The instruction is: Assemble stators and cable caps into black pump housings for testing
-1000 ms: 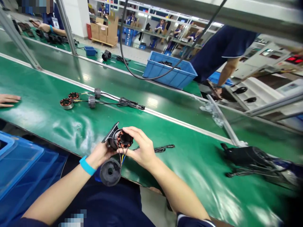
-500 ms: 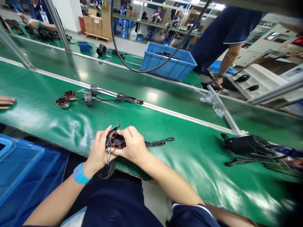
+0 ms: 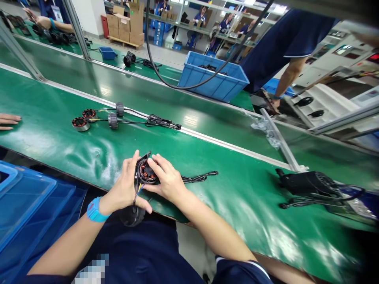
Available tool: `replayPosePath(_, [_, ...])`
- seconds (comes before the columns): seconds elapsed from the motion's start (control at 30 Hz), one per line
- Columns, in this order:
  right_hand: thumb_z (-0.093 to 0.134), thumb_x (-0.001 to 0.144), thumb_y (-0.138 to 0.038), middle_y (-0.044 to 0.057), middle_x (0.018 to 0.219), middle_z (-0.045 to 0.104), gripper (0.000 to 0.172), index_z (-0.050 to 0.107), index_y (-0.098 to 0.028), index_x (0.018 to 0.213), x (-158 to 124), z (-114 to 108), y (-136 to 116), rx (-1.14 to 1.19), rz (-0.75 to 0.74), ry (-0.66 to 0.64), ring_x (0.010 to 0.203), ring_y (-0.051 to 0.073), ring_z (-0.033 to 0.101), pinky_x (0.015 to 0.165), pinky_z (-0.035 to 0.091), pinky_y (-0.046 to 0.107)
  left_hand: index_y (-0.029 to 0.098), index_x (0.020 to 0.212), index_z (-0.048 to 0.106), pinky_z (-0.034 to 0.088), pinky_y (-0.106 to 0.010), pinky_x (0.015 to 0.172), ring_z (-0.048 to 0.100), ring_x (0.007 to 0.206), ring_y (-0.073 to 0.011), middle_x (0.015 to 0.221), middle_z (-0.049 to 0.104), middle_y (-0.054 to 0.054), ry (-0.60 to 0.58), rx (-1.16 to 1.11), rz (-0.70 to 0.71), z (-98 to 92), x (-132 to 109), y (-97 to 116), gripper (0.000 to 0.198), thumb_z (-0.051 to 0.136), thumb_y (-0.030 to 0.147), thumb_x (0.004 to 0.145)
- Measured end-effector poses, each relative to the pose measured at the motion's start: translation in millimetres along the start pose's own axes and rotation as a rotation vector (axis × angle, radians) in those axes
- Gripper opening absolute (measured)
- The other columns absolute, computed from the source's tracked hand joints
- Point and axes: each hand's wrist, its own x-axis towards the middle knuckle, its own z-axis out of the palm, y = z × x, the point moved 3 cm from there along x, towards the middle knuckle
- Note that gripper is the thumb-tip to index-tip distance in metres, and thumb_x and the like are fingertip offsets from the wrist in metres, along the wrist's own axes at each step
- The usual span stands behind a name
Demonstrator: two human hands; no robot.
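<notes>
A round black part with copper windings (image 3: 148, 170) is between my two hands near the table's front edge. My left hand (image 3: 127, 187) cups its left side, with the thumb stretched below it. The fingers of my right hand (image 3: 167, 175) press on its top and right side. Yellow and blue wires (image 3: 139, 189) hang from the part toward a dark round piece (image 3: 132, 215) below my left hand. A bundled black cable (image 3: 199, 177) lies to the right of my right hand.
Two copper-wound rings (image 3: 81, 124) with grey caps (image 3: 113, 120) and cables lie behind. A black motor (image 3: 314, 183) lies at right. Blue bins (image 3: 26, 209) stand at left. Another person's hand (image 3: 8, 121) rests at the far left; a blue crate (image 3: 211, 81) stands behind.
My left thumb has moved off the wound part and stretches below it. My right fingers have spread over its top. The dark round piece below shows more. The view has shifted slightly.
</notes>
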Motion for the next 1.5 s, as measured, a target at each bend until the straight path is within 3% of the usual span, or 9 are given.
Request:
replayPosePath(0.17, [0.068,0.09,-0.068,0.023,0.131,0.068,0.072,0.065,-0.013,0.137,2,0,-2,-0.051,-0.008,-0.051,0.11,0.03,0.073,0.086,0.067,0.041,0.03,0.165,-0.011,0.037,-0.071,0.116,0.038,0.142,-0.0442,0.146,0.031,-0.021,-0.059,-0.113,-0.016,-7.8,-1,11,0.148,0.067,0.093,0.056])
replayPosePath(0.27, [0.065,0.093,-0.066,0.022,0.123,0.072,0.064,0.07,-0.012,0.127,10,-9,-9,-0.06,-0.051,-0.03,0.107,0.028,0.074,0.085,0.067,0.037,0.034,0.166,-0.005,0.05,-0.063,0.108,0.051,0.124,-0.0346,0.135,0.035,-0.015,-0.033,0.0,-0.05,-3.7,0,10,0.141,0.089,0.064,0.066])
replayPosePath(0.4, [0.064,0.098,-0.057,0.021,0.118,0.074,0.051,0.074,-0.01,0.117,19,-17,-21,-0.121,-0.115,0.045,0.111,0.028,0.073,0.091,0.065,0.035,0.037,0.166,0.003,0.058,-0.048,0.096,0.056,0.106,-0.0239,0.124,0.04,-0.01,0.047,0.04,0.01,2.2,0,6,0.108,0.076,0.031,0.086])
replayPosePath(0.63, [0.07,0.095,-0.053,0.018,0.123,0.074,0.052,0.072,-0.01,0.124,23,-28,-16,-0.053,-0.112,0.163,0.115,0.025,0.072,0.101,0.062,0.035,0.029,0.166,0.002,0.055,-0.052,0.097,0.054,0.112,-0.0304,0.128,0.049,-0.015,0.2,0.209,0.165,-6.5,12,13,0.104,0.07,0.047,0.09])
replayPosePath(0.83, [0.074,0.083,-0.069,0.021,0.146,0.06,0.072,0.07,-0.015,0.131,11,4,0,0.008,0.042,-0.086,0.146,0.038,0.048,0.113,0.052,0.053,0.025,0.167,0.003,0.05,-0.059,0.107,0.05,0.122,-0.0325,0.131,0.042,-0.016,0.087,0.13,0.02,1.4,14,-13,0.106,0.069,0.055,0.09])
replayPosePath(0.97, [0.078,0.084,-0.063,0.021,0.142,0.061,0.067,0.069,-0.018,0.133,5,15,7,0.102,0.189,-0.137,0.13,0.032,0.062,0.105,0.058,0.047,0.031,0.166,-0.001,0.047,-0.061,0.111,0.047,0.13,-0.0338,0.137,0.039,-0.016,0.06,0.103,0.053,2.2,17,-13,0.121,0.08,0.058,0.081])
replayPosePath(1.13, [0.079,0.085,-0.059,0.02,0.129,0.068,0.062,0.07,-0.016,0.129,4,-4,0,0.109,0.083,0.107,0.12,0.029,0.068,0.104,0.059,0.042,0.031,0.166,-0.002,0.045,-0.058,0.116,0.04,0.141,-0.0364,0.15,0.034,-0.019,0.139,0.108,0.22,-13.1,23,17,0.14,0.085,0.072,0.064])
replayPosePath(1.4, [0.081,0.084,-0.043,0.024,0.137,0.063,0.062,0.065,-0.011,0.135,-2,14,13,0.188,0.168,-0.132,0.125,0.034,0.065,0.104,0.059,0.049,0.028,0.16,0.025,0.048,-0.053,0.113,0.051,0.131,-0.0308,0.137,0.043,-0.013,0.139,0.124,-0.03,4.9,27,8,0.102,0.084,0.049,0.08])
replayPosePath(1.5, [0.08,0.083,-0.035,0.021,0.143,0.059,0.062,0.062,-0.015,0.139,1,-5,6,0.257,0.223,-0.131,0.134,0.033,0.058,0.11,0.054,0.052,0.025,0.149,0.04,0.053,-0.048,0.103,0.056,0.118,-0.0279,0.123,0.051,-0.009,0.247,0.096,-0.029,8.4,26,6,0.09,0.087,0.041,0.074])
